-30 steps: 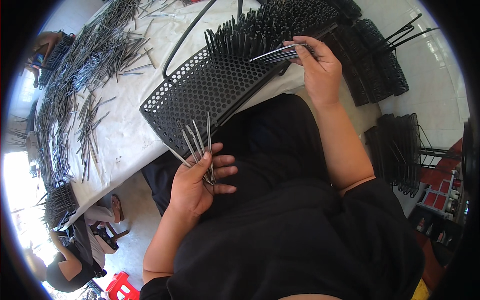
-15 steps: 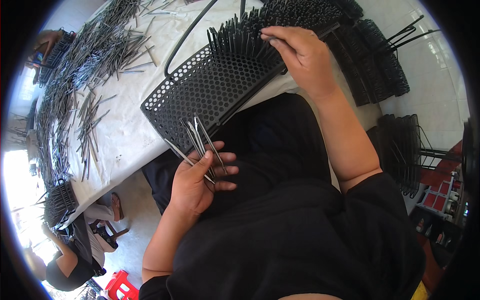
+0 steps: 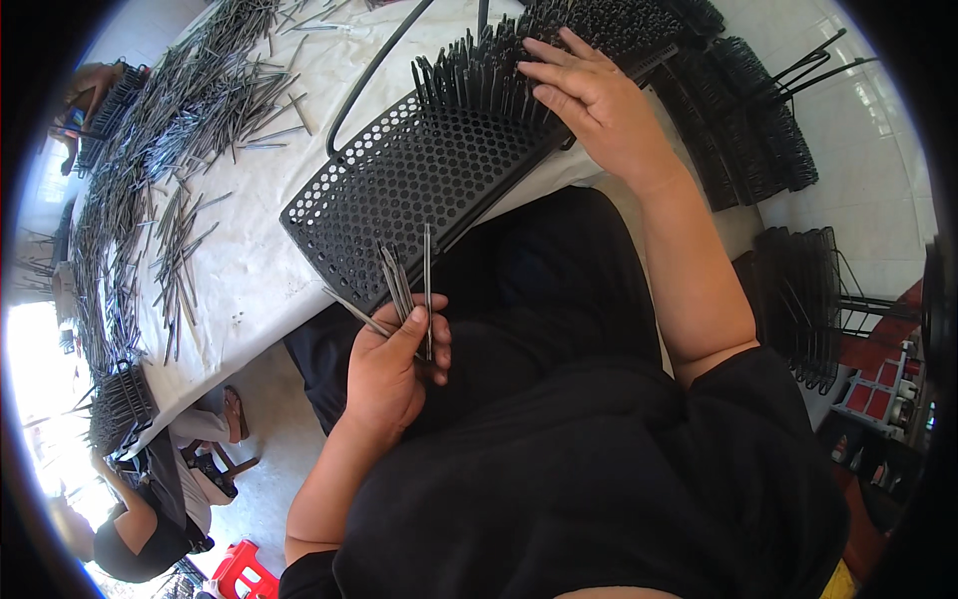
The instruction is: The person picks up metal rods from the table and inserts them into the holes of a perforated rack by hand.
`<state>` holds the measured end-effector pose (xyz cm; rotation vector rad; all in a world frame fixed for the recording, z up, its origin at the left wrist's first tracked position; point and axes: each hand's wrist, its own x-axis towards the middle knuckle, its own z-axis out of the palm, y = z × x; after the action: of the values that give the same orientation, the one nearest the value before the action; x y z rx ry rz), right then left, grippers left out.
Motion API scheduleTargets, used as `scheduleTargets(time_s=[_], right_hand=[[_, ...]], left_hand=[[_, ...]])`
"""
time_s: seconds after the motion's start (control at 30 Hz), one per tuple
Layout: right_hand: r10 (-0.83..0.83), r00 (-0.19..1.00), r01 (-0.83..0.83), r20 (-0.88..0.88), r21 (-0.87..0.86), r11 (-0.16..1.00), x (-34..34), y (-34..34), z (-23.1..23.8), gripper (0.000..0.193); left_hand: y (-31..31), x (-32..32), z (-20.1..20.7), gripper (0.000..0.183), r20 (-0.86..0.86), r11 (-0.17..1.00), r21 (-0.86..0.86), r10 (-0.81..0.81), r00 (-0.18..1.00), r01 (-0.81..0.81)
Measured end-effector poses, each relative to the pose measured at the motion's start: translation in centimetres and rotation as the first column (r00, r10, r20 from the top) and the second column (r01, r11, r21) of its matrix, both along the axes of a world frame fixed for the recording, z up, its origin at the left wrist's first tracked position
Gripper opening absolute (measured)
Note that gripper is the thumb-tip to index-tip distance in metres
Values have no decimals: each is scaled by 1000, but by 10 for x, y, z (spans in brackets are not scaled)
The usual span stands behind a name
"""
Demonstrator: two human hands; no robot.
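Observation:
My left hand (image 3: pixel 387 374) is closed around several thin grey metal rods (image 3: pixel 401 285), which fan out beyond my thumb and fingers over my lap. In front of it a black perforated metal basket (image 3: pixel 399 180) lies at a slant along the table's edge, its near end bare. Dark thin rods (image 3: pixel 474 80) stand packed upright in the holes of its far part. Beside these standing rods is my right hand (image 3: pixel 604 115), fingers stretched and apart, with nothing visible in it. The fingertips reach the rods' tops; whether they touch cannot be made out.
A heap of loose rods (image 3: pixel 180 130) covers the left of the white-covered table (image 3: pixel 254 240). A looped wire handle (image 3: pixel 364 85) rises behind the basket. More black filled racks (image 3: pixel 743 120) stand at right. Another person (image 3: pixel 135 529) sits at lower left, near a red stool (image 3: pixel 242 571).
My right hand's pinched fingers have opened and spread at the standing rods. In my left hand the rods have shifted, one now pointing straight up, and the fingers have curled in more.

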<state>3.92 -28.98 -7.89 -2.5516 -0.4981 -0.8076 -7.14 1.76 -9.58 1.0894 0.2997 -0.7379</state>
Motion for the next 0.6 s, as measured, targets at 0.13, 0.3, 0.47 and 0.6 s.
scheduleTargets(time_s=[0.13, 0.3, 0.47, 0.6], right_hand=[[-69, 996, 41, 48, 430, 902, -28, 20, 4, 18], [655, 496, 186, -569, 807, 560, -65, 82, -1, 15], [845, 266, 315, -465, 870, 379, -74, 107, -6, 16], [874, 232, 344, -427, 876, 337, -75, 114, -19, 19]], left_hand=[[-2, -3, -1, 22, 84, 1000, 6, -18, 996, 17], [-12, -1, 4, 22, 145, 994, -49, -86, 986, 94], [-10, -1, 7, 24, 41, 972, -133, -191, 981, 195], [-4, -4, 1, 26, -54, 962, -153, -236, 970, 226]])
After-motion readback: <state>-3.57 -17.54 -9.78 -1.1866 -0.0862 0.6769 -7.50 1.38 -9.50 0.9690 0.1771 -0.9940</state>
